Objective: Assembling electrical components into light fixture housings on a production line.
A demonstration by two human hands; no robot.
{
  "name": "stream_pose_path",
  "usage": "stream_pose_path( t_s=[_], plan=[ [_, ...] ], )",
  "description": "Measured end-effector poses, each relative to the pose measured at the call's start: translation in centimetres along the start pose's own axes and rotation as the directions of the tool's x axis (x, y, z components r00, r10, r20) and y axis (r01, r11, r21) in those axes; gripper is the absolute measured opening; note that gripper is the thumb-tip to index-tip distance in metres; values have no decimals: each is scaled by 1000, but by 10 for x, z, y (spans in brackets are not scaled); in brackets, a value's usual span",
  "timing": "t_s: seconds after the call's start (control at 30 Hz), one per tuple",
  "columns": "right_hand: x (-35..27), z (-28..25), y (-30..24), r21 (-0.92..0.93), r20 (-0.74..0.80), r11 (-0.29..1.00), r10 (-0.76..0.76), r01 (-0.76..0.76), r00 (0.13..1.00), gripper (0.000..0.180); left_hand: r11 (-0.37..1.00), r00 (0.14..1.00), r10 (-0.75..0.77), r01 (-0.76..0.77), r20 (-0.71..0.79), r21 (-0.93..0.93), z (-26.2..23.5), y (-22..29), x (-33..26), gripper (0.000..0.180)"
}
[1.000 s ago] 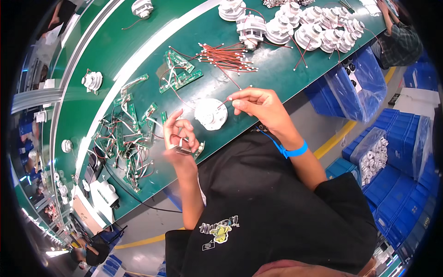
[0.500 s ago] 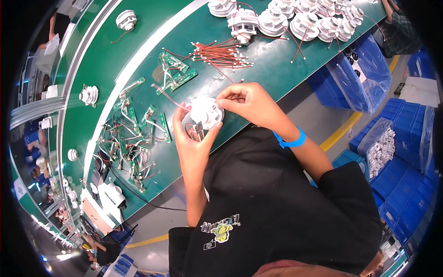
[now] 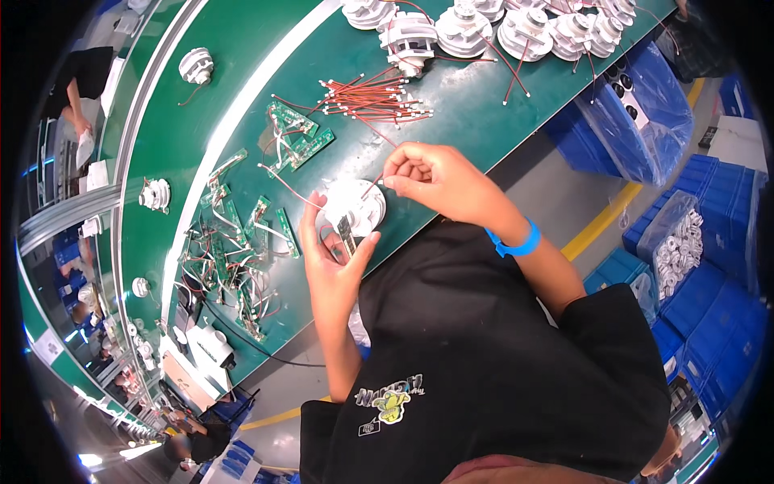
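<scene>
My left hand (image 3: 332, 258) holds a small dark circuit board (image 3: 347, 235) over a round white plastic housing (image 3: 355, 206) that lies on the green bench. My right hand (image 3: 431, 177) pinches the end of a thin red wire (image 3: 372, 185) just above the same housing. A blue band (image 3: 516, 240) circles my right wrist. The two hands are close together at the housing, near the bench's front edge.
A bundle of red wires (image 3: 375, 101) lies further back. Green circuit boards with leads (image 3: 234, 250) are scattered left. White round assemblies (image 3: 484, 28) line the far edge. Blue crates (image 3: 709, 266) and bags stand on the floor right. Another person (image 3: 81, 89) works far left.
My left hand has brought the small board from the left onto the white housing. My right hand now pinches a red wire above it. The view has shifted a little.
</scene>
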State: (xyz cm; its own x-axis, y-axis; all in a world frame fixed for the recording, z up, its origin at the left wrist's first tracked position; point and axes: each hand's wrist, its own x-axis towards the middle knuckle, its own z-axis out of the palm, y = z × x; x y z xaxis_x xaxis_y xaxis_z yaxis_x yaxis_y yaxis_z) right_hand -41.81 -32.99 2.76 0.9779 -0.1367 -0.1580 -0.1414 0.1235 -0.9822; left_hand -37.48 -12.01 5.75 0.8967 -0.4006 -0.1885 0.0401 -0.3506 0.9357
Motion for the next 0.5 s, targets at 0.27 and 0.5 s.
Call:
stream_pose_path(
  t_s=[0.27,0.5],
  plan=[
    [26,-14,-33,-763,-167,518,-736,387,656,22,995,992,8,-21,-130,-97,0,15,-18,86],
    [-31,41,-55,-189,208,976,-70,110,976,46,988,989,110,-98,-100,118,11,22,-37,96]
  ],
)
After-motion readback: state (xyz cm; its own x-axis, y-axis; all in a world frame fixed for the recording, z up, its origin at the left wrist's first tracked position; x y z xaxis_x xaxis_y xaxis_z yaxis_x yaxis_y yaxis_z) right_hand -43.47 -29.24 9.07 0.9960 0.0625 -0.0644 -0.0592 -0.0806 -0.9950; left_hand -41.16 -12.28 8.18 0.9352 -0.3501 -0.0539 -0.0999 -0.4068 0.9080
